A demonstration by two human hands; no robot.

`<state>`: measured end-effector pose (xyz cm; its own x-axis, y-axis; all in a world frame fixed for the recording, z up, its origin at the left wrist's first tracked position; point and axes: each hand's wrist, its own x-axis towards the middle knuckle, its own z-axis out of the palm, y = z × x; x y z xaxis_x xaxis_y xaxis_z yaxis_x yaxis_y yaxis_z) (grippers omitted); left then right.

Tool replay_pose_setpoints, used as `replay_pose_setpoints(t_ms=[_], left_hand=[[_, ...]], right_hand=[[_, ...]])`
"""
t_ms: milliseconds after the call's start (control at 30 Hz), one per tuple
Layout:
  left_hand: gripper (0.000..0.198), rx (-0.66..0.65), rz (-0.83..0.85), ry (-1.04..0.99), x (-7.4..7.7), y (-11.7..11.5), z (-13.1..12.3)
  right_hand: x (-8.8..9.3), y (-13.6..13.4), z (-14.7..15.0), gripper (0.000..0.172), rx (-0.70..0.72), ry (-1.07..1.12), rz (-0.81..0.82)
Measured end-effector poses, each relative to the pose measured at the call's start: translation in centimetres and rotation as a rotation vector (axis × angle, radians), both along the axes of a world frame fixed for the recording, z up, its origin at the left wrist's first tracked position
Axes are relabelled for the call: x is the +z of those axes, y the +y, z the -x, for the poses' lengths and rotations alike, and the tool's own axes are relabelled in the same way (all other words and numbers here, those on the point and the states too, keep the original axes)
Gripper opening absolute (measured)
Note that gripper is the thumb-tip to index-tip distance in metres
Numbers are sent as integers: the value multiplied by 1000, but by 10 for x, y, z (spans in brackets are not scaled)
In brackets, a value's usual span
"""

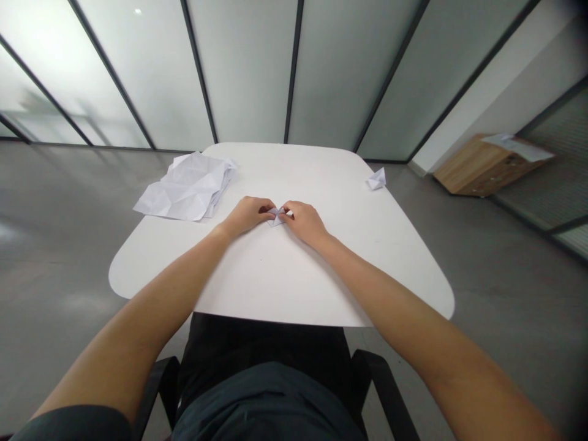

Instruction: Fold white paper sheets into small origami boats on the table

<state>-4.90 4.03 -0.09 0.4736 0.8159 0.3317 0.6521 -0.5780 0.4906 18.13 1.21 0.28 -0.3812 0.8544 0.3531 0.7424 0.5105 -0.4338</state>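
A small folded piece of white paper (276, 215) lies on the white table (285, 282) near its middle. My left hand (248, 214) pinches its left side with curled fingers. My right hand (303, 220) pinches its right side, fingers also curled. Both hands rest on the tabletop and cover most of the paper, so only a small pointed part shows between them.
A pile of creased white sheets (188, 187) lies at the table's far left. A small folded paper figure (376, 179) sits near the far right edge. A wooden cabinet (478, 165) stands on the floor to the right. Glass wall panels rise behind the table.
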Motion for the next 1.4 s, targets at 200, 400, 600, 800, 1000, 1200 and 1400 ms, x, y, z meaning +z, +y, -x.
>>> replay_pose_setpoints(t_ms=[200,400,600,800,1000,1200,1400], left_hand=[[21,-40,123,-138,7,-6,5],[20,-12,82,-182,4,-7,1],[34,-33,77,-520,7,-8,-11],[43,-34,212,-827,21,-22,-36],[57,-197,392,-943,23,-31,-43],[47,-57,335,-885,6,-21,-46],[30,108,105,-702,4,-17,-44]], right_hand=[[3,0,7,13,-20,-121,13],[7,-6,11,16,-35,-181,-15],[7,4,3,14,33,94,-99],[8,9,4,23,9,729,227],[11,3,7,26,-19,1164,484],[4,-2,10,28,4,1136,497],[4,-8,18,23,8,1056,567]])
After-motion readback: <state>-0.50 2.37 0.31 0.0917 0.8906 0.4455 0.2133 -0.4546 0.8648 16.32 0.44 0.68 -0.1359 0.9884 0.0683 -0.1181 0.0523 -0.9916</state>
